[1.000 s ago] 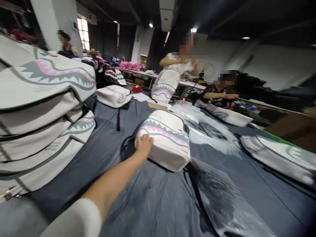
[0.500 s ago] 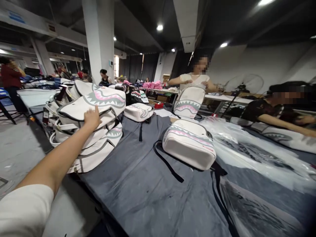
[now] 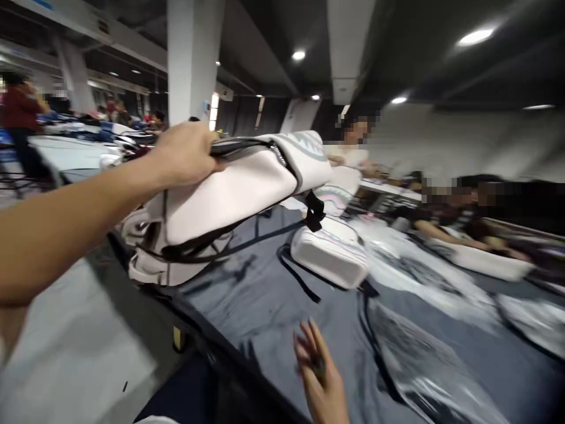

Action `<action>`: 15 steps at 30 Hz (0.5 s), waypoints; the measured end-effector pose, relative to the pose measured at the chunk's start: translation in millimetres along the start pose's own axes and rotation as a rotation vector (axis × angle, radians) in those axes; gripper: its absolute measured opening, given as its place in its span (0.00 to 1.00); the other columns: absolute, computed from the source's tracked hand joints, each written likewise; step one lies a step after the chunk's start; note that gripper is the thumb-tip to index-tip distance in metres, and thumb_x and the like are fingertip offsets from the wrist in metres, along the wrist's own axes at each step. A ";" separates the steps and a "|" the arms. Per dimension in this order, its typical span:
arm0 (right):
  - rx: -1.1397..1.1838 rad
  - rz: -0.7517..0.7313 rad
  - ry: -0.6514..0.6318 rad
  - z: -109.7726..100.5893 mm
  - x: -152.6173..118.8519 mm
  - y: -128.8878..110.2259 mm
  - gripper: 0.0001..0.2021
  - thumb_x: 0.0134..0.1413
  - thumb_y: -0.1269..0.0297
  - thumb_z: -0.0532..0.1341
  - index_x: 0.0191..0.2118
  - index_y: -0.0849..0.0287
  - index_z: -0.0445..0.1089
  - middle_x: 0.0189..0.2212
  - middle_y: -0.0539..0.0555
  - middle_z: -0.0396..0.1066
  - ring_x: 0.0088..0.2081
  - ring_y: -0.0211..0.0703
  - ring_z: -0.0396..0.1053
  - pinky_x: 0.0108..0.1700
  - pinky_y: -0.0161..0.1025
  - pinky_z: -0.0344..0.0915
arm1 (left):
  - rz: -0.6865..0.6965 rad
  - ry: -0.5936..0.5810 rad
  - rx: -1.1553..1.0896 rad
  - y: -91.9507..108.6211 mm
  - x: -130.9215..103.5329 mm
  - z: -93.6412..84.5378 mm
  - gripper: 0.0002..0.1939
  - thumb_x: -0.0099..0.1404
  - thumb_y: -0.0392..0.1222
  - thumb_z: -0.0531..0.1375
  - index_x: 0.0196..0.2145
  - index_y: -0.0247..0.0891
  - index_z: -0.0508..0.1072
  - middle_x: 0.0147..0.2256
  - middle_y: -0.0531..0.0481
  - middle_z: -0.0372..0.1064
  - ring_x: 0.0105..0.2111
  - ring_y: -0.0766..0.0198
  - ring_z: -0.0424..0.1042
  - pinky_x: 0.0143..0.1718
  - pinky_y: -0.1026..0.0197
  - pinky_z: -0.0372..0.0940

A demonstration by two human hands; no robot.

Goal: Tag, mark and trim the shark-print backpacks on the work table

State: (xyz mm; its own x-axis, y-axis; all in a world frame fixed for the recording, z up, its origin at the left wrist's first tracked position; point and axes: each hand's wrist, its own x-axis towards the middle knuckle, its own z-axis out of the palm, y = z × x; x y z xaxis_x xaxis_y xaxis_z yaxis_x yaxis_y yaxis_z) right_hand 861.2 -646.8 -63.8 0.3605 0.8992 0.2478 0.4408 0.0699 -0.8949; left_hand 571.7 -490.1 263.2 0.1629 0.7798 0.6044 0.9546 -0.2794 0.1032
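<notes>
My left hand (image 3: 188, 154) grips a white backpack (image 3: 233, 191) near its dark zip edge and holds it raised and tilted above the table. The backpack has a grey-and-pink shark-mouth print and a black strap hanging below. Under it, more white backpacks (image 3: 148, 268) lie stacked at the table's left edge, partly hidden. Low in front, my right hand (image 3: 322, 377) hovers over the dark cloth with fingers stretched; a small dark object, too blurred to name, shows in its palm. Beyond that hand lies another white backpack (image 3: 329, 253) with black straps.
Dark grey cloth covers the table (image 3: 260, 294). Clear plastic bags (image 3: 424, 359) and more plastic sheeting (image 3: 397, 265) lie on the right. Across the table a person (image 3: 353, 147) stands at a white backpack, and another person (image 3: 459, 218) leans over one at the right.
My left hand has gone from resting on top of the stack to gripping a backpack, now lifted and swung rightward. My right hand has come into view at the bottom.
</notes>
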 end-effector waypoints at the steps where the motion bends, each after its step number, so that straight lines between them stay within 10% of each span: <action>1: 0.020 -0.059 0.094 2.0 4.6 -12.5 0.35 0.59 0.44 0.57 0.69 0.47 0.53 0.62 0.61 0.65 0.60 0.56 0.67 0.54 0.54 0.72 | -0.009 -0.043 -0.104 -2.2 -15.2 -3.5 0.18 0.61 0.49 0.63 0.36 0.28 0.79 0.30 0.50 0.72 0.41 0.52 0.75 0.48 0.48 0.67; 4: -0.036 -0.293 0.294 2.6 12.3 -47.3 0.35 0.63 0.54 0.56 0.72 0.49 0.45 0.70 0.59 0.50 0.69 0.53 0.51 0.64 0.55 0.60 | -0.090 -0.260 -0.581 -15.3 -76.2 39.0 0.19 0.57 0.54 0.64 0.38 0.36 0.80 0.30 0.53 0.76 0.34 0.54 0.76 0.43 0.53 0.70; 8: -0.313 -0.367 0.231 1.9 1.7 -56.3 0.31 0.63 0.67 0.54 0.70 0.49 0.52 0.72 0.56 0.45 0.71 0.51 0.45 0.66 0.50 0.58 | -0.368 -0.593 -1.179 -19.2 -185.5 175.8 0.24 0.53 0.59 0.65 0.40 0.39 0.79 0.37 0.49 0.80 0.40 0.49 0.77 0.44 0.52 0.71; 12: -0.701 -0.248 -0.309 21.1 -3.6 -32.0 0.33 0.51 0.81 0.53 0.64 0.55 0.65 0.67 0.58 0.58 0.64 0.53 0.61 0.61 0.47 0.65 | -0.710 -0.444 -1.076 -18.9 -275.7 274.0 0.22 0.52 0.60 0.62 0.33 0.39 0.77 0.33 0.42 0.78 0.43 0.42 0.76 0.50 0.42 0.68; 15: -1.038 -0.254 -0.530 49.0 -3.9 -19.8 0.38 0.44 0.86 0.52 0.64 0.61 0.65 0.65 0.60 0.61 0.65 0.58 0.60 0.61 0.51 0.64 | -0.756 -0.261 -0.996 -24.0 -301.7 278.3 0.30 0.62 0.62 0.52 0.49 0.37 0.74 0.50 0.37 0.74 0.55 0.46 0.70 0.60 0.42 0.60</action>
State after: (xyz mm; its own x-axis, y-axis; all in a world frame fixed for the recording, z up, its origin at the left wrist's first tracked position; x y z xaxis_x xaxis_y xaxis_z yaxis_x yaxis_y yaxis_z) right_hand 810.8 -630.6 -65.2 -0.1102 0.9935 -0.0281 0.9926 0.1085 -0.0540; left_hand 569.1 -562.7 -141.5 -0.1843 0.9826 -0.0246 0.2503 0.0711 0.9656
